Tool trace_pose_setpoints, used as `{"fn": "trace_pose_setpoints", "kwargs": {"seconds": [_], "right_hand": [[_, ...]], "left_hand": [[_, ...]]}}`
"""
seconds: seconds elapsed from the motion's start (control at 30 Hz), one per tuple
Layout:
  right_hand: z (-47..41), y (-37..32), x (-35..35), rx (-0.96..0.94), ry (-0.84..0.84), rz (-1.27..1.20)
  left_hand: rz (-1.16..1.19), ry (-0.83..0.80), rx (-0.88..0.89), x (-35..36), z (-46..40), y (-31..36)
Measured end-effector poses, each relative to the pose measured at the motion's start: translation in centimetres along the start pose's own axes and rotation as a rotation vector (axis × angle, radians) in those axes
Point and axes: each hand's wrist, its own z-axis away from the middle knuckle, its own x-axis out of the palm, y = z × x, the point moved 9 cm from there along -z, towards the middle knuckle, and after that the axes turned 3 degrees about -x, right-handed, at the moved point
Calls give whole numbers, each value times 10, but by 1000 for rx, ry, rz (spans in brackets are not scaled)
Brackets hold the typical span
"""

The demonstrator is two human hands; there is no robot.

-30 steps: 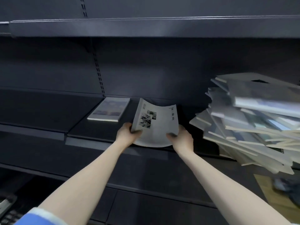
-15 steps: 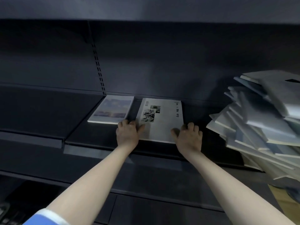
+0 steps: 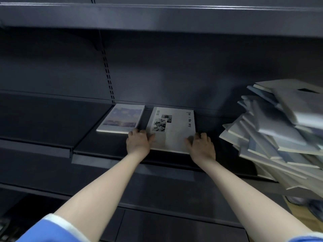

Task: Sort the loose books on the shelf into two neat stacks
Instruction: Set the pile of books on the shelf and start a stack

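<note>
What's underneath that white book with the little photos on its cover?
The white book lies flat on the dark shelf, with no other book visible beneath it. Both hands, left and right, cover its near corners, hiding what lies there.

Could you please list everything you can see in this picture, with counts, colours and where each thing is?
White book with black-and-white photos: one, lying flat on the shelf, centre, under both hands.
Book with a pale purple cover picture: one, white-edged, flat on the shelf, just left of the first, apart from it.
Messy pile of books: too many to count, grey, blue and cream, leaning at the right.
Shelf: dark grey metal, with another shelf above and a slotted upright on the back panel.
Left hand: fingers at the white book's left edge.
Right hand: fingers at its right near corner.
Sleeves: blue, at the bottom corners.
</note>
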Motion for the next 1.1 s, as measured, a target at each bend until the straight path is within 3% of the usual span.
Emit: {"fn": "trace_pose_setpoints", "kwargs": {"seconds": [0.23,0.73,1.1], "right_hand": [[11,-11,-35,-111,24,9],[73,-25,-125,-369,216,109],[121,-9,-188,-328,313,261]], "left_hand": [[61,-33,36,-30,25,7],[-73,214,104,-112,111,41],[-66,249,149,-151,170,58]]}}
